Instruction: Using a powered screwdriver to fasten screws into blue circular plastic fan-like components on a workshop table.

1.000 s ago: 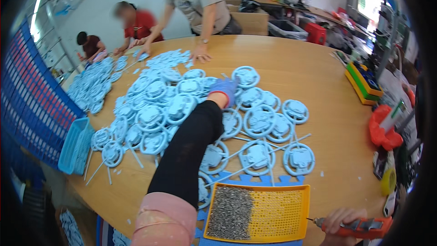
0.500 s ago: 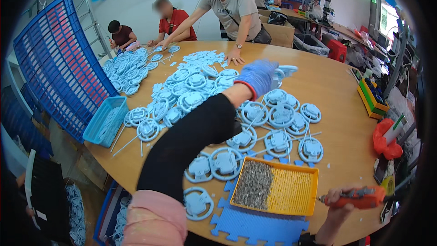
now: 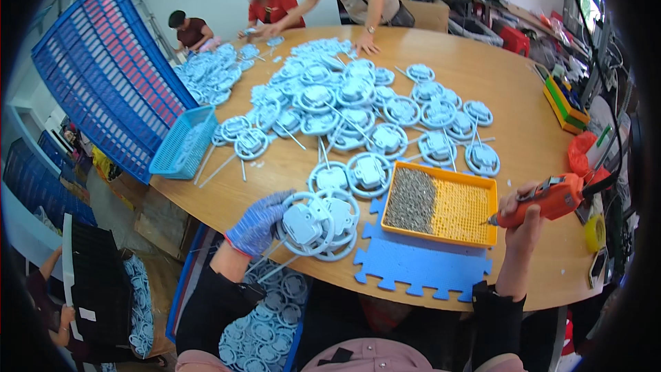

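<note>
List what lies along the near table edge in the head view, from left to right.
Left hand in a blue glove → stack of white ring-shaped parts → blue foam mat → yellow tray of screws → right hand holding the orange electric screwdriver.

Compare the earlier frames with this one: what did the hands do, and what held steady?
The gloved left hand, stretched far out over the pile of white round parts earlier, has drawn back to the near table edge and now grips two stacked round parts. The right hand kept hold of the orange electric screwdriver. The yellow screw tray and blue foam mat stayed put.
</note>
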Demonstrator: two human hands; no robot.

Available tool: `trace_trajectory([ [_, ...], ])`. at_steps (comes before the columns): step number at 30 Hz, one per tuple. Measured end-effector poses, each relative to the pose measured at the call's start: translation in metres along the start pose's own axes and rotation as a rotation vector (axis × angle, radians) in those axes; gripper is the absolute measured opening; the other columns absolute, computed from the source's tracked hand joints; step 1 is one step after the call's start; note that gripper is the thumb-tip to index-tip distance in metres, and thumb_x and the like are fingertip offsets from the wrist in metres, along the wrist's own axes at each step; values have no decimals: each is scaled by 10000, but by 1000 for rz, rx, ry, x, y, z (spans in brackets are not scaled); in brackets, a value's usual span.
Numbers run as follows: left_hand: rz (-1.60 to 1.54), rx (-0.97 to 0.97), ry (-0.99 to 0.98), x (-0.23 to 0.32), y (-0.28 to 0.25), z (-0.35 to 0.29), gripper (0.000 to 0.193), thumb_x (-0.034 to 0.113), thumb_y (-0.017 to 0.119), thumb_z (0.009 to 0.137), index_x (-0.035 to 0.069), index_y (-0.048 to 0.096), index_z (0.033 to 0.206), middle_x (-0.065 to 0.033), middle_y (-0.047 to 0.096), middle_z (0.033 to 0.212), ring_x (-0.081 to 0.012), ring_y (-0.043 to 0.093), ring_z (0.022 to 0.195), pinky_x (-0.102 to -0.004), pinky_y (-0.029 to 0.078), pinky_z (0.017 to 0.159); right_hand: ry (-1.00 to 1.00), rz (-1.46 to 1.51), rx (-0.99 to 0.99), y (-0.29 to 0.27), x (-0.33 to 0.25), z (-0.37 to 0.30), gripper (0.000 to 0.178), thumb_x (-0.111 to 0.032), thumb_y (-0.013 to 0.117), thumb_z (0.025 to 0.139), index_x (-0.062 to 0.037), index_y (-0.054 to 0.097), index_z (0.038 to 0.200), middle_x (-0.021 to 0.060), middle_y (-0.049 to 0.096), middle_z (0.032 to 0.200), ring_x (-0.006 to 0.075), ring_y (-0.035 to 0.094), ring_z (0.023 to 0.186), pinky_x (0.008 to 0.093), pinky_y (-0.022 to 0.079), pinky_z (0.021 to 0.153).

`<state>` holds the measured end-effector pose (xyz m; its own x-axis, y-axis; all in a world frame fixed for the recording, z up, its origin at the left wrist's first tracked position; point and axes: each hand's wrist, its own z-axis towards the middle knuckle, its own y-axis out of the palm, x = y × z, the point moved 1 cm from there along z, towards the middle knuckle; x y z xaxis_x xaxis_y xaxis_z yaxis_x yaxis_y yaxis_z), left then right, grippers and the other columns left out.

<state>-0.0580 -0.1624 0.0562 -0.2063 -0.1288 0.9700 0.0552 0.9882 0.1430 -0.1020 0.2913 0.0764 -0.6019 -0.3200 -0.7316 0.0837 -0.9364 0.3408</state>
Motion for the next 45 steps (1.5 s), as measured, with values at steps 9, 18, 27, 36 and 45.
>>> trace_trajectory([
  [9,69,217,-74,-39,-54,10,336,106,575,864,-14,573,1178,-111,637,1066,-180,612,963,-312,506,838,25,-29,20,16,-2,-5,478,-426,680,833,-36,458,998,44,504,655,131,499,576,252,411,520],
  [18,283,218,109,11,5,-16,321,147,589,858,5,594,1146,-73,622,1010,-129,580,866,-259,481,751,44,-10,168,-28,12,-1,358,-281,639,873,-23,471,1055,53,516,805,154,551,665,280,453,540],
  [27,214,-160,-158,-43,153,-16,344,69,581,848,13,549,1186,-86,616,1015,-135,601,904,-266,505,778,23,-123,83,-30,13,11,520,-521,652,823,-48,498,976,63,527,698,172,515,641,330,436,639],
  [36,970,123,702,-72,171,-18,502,77,685,773,-5,519,1240,-155,571,1125,-265,558,1033,-352,442,895,54,-48,29,-14,24,8,511,-531,638,830,-54,505,958,67,543,689,178,521,629,318,441,626],
  [45,1243,17,533,-74,188,-48,736,273,807,629,15,521,1255,-202,550,1191,-388,499,1112,-466,358,999,80,-71,48,-6,37,13,450,-497,635,848,-71,516,928,49,545,664,158,517,600,294,429,573],
])
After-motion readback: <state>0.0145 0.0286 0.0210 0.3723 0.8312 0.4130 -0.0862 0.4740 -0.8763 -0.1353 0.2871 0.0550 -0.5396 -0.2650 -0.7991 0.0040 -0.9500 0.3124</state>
